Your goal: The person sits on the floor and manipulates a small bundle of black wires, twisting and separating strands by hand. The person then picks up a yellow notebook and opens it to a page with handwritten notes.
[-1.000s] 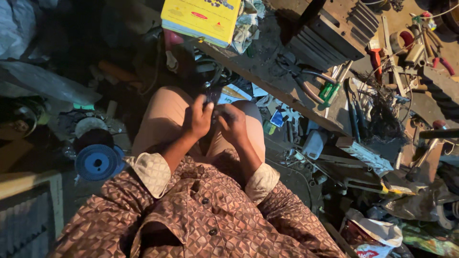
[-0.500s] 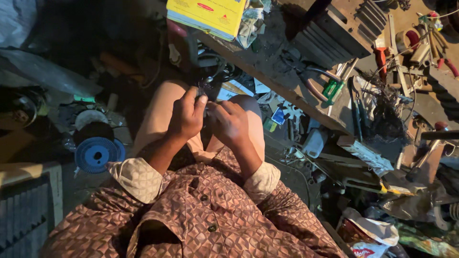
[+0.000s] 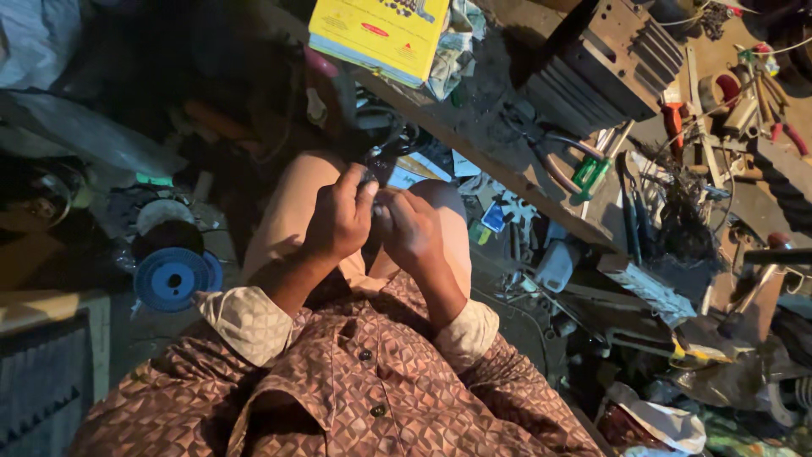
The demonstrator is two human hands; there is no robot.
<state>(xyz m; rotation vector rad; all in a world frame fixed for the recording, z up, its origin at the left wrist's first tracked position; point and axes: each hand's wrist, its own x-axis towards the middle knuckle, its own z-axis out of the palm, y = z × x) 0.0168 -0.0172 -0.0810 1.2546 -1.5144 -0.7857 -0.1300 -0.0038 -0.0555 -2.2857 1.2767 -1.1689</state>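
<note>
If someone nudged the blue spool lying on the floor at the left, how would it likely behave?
The blue spool lies flat on its round flange, so a nudge would probably slide it, not roll it. Stood on edge it would likely roll. It looks like rigid plastic, so probably stiff and fairly light; whether any wire is wound on it is unclear.

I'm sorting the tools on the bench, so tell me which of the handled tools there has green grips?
The pliers lying at the bench's front edge, just below the finned metal block. Their grips are green; the tools farther right have red or orange handles.
</note>
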